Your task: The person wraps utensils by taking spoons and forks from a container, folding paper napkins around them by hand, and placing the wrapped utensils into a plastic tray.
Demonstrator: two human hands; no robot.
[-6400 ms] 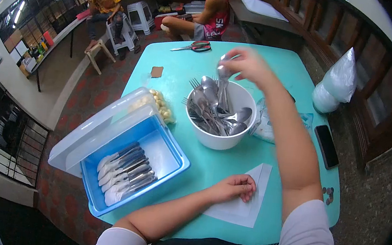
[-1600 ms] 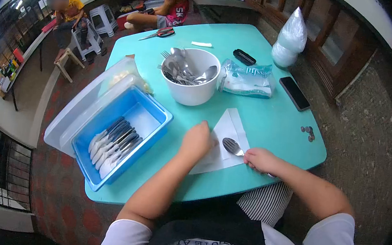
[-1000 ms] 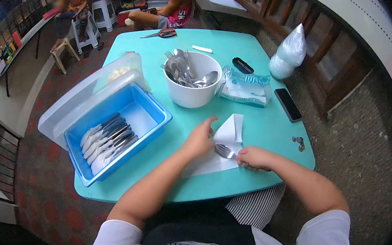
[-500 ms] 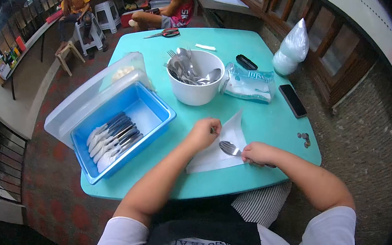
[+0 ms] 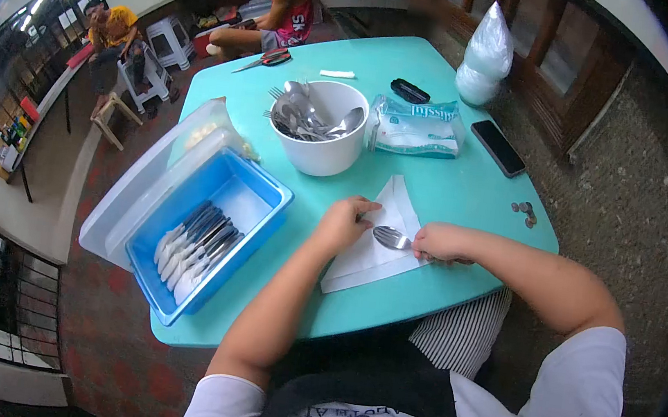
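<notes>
A white napkin (image 5: 373,266), partly folded with a pointed top, lies on the turquoise table (image 5: 314,313). My right hand (image 5: 439,243) is closed round the handle of a spoon (image 5: 391,238), whose bowl rests over the napkin. At the napkin's left edge is my left hand (image 5: 346,222), its fingers curled with thumb and forefinger near the paper; what they pinch, if anything, is too small to tell. Beyond my hands stands a white bucket (image 5: 319,159) of spoons and forks. To the left, a blue box (image 5: 277,202) holds several napkin-wrapped cutlery sets (image 5: 194,246).
A clear lid (image 5: 136,178) leans at the blue box's left. Farther back are scissors (image 5: 267,59), a black case (image 5: 410,91), a tissue pack (image 5: 419,129) and a plastic-wrapped bundle (image 5: 485,57). A phone (image 5: 497,148) and coins (image 5: 526,211) lie right. Two people sit beyond the table.
Earlier my right hand was over the bucket on a spoon; now it holds cutlery at the napkin. Lately the napkin lies flatter, and the utensil's top shows a spoon bowl instead of fork tines.
</notes>
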